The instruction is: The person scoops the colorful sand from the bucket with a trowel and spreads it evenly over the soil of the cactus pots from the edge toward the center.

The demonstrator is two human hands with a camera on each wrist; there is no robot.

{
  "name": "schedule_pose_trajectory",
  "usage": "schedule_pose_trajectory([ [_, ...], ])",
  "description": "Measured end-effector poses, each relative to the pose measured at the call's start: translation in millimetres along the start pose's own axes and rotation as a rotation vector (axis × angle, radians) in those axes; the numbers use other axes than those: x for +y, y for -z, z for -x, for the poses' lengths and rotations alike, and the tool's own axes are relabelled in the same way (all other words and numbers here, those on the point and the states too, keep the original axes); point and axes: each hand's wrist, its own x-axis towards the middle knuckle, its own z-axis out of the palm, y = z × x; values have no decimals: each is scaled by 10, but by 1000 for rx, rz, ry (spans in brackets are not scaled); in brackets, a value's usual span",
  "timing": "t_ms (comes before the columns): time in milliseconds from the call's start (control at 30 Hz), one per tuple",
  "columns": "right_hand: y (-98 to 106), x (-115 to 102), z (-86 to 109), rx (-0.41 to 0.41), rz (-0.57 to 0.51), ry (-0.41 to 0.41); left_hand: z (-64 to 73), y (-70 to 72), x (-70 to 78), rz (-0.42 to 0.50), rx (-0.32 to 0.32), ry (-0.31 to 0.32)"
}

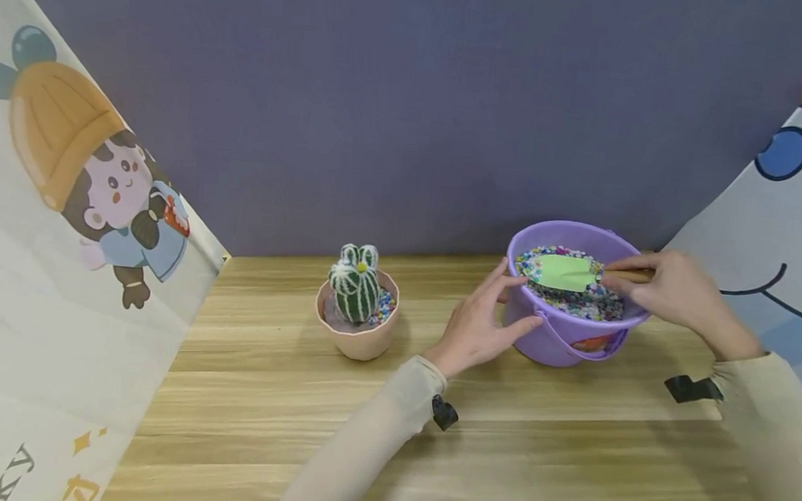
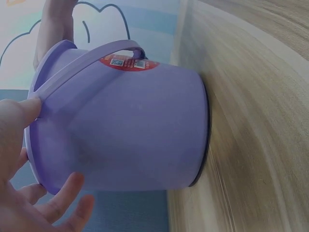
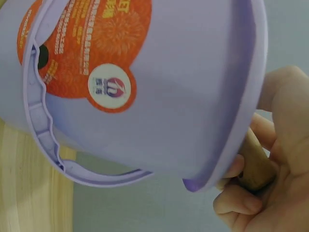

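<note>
My right hand (image 1: 677, 298) grips the brown wooden handle (image 3: 256, 162) of a small shovel, above the right rim of a purple bucket (image 1: 554, 340). The shovel's light green blade (image 1: 565, 273) lies over the multicoloured beads (image 1: 591, 302) inside. On the bucket's left side, my left hand (image 1: 482, 324) rests against the rim with fingers spread. Its thumb (image 2: 30, 110) touches the rim by the handle joint in the left wrist view. The bucket stands upright, its handle hanging down at the front.
Left of the bucket stands a pink pot (image 1: 361, 344) with a knitted green cactus (image 1: 356, 290) and some coloured beads. Both are on a wood-grain table (image 1: 259, 426). A dark blue panel (image 1: 382, 111) rises behind, with printed cartoon panels at both sides.
</note>
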Motion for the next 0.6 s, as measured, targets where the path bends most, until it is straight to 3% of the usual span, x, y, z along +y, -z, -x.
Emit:
schedule_pose_trajectory([
  [333,78,34,71,3,-99,-74,0,-1,-8,0,13,-11],
  [600,59,68,89,13,-119,-76,-4,-18,-19,5,12,-7],
])
